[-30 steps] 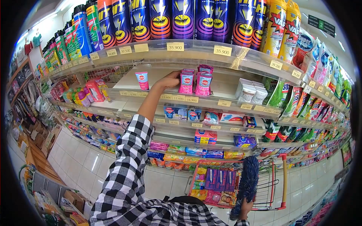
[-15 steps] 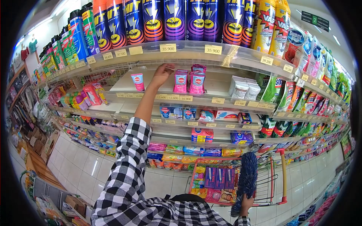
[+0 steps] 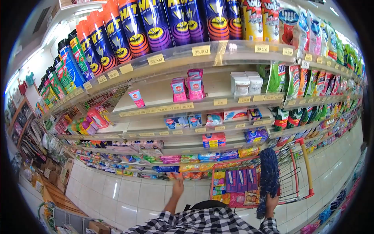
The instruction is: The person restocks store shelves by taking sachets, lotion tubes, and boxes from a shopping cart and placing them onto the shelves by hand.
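My right hand (image 3: pixel 272 202) is closed around the lower end of a fluffy dark blue duster (image 3: pixel 269 169), held upright in front of the shopping cart (image 3: pixel 309 167). My left hand (image 3: pixel 177 186) is low, over the tiled floor left of the cart. It is slightly blurred, with its fingers apart and nothing visible in them. Above it on the shelf, pink Autan tubes stand in two groups, a left one (image 3: pixel 179 90) and a right one (image 3: pixel 195 87). A single pink tube (image 3: pixel 136 98) leans by itself farther left.
Blue HIT spray cans (image 3: pixel 156 27) and yellow Vape cans (image 3: pixel 253 21) line the top shelf. White tubs (image 3: pixel 242 85) and green pouches (image 3: pixel 276 78) stand to the right. Purple boxes (image 3: pixel 241 180) lie in the cart. Price tags (image 3: pixel 200 50) run along the shelf edges.
My left hand has dropped from the Autan shelf to low beside the cart. The view has tilted and shifted. The lone tube now leans where it stood upright. My right hand keeps the duster.
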Motion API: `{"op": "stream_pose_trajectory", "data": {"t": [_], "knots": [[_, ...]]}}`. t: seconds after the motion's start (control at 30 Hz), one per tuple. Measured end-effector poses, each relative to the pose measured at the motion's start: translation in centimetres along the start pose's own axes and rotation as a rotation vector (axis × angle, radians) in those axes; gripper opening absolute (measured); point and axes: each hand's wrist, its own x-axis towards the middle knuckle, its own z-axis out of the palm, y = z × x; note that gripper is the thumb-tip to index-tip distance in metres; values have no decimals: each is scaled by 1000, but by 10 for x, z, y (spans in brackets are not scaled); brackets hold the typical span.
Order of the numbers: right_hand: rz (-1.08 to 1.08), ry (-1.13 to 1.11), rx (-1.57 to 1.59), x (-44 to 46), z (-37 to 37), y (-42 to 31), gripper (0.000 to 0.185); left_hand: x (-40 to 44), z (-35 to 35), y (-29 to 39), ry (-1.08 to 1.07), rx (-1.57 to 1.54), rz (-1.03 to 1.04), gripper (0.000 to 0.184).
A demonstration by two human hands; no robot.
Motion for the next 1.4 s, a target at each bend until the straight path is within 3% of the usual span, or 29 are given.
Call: {"op": "stream_pose_trajectory", "data": {"t": [0.03,0.07,0.1,0.13,0.2,0.4,0.43,0.5,0.53,0.57,0.6,0.63,0.7,0.73,0.77,0.8,0.83,0.87,0.93,1.0,1.07,1.17,1.23,1.33,1.4], "knots": [[23,-21,22,-5,-3,0,44,-72,18,-75,-347,175,-193,33],[29,-30,17,-7,-2,4,44,-152,35,-151,-116,2,327,32],[32,-11,-8,-5,1,5,40,-204,19,-152,-477,25,-162,32],[32,9,-33,-1,3,6,36,-234,1,-142,-706,42,-565,33],[12,1,-34,3,6,13,36,-257,-15,-124,-806,-7,-862,34],[-22,-4,-99,11,-9,37,39,-298,-28,-60,-706,-340,-1085,37],[42,-103,-128,7,-29,33,42,-316,-35,-38,-685,-440,-1107,37],[-129,-107,37,13,-36,43,46,-346,-60,15,-625,-705,-1190,38],[-234,-101,-149,19,-45,75,50,-376,-99,68,-567,-862,-1311,39],[-203,-162,-32,31,-53,109,50,-380,-123,104,-477,-1003,-1370,40],[-106,-220,-60,30,-80,93,49,-372,-149,143,-340,-1109,-1390,40],[-102,-176,-15,33,-95,92,50,-351,-170,178,-126,-1197,-1315,41],[-27,-221,-14,37,-130,84,48,-283,-199,236,428,-1388,-915,32],[-12,-210,-25,44,-141,91,47,-250,-213,245,533,-1405,-610,22],[-9,-219,-36,45,-154,100,47,-228,-230,247,492,-1370,-298,19],[1,-216,-79,39,-157,97,46,-173,-236,326,925,-1113,-473,25],[-3,-206,-112,45,-160,93,45,-162,-258,325,685,-1145,-206,33],[-23,-209,-111,55,-163,95,45,-136,-255,373,798,-1113,-145,42],[-119,-391,224,65,-166,98,40,-113,-257,417,222,-1396,290,41],[-119,-369,96,76,-182,95,36,-113,-235,495,-128,-1701,367,33],[-174,-387,-121,92,-198,108,33,-136,-198,561,-210,-1725,364,26],[-207,-415,-57,103,-218,123,31,-153,-165,617,-501,-1809,508,19],[-208,-410,-55,107,-217,130,32,-151,-161,634,-644,-1816,642,24],[-233,-406,-4,113,-208,136,34,-150,-161,666,-795,-2023,534,40],[-156,-436,92,112,-205,141,36,-141,-154,680,-1083,-2019,541,50]]}}
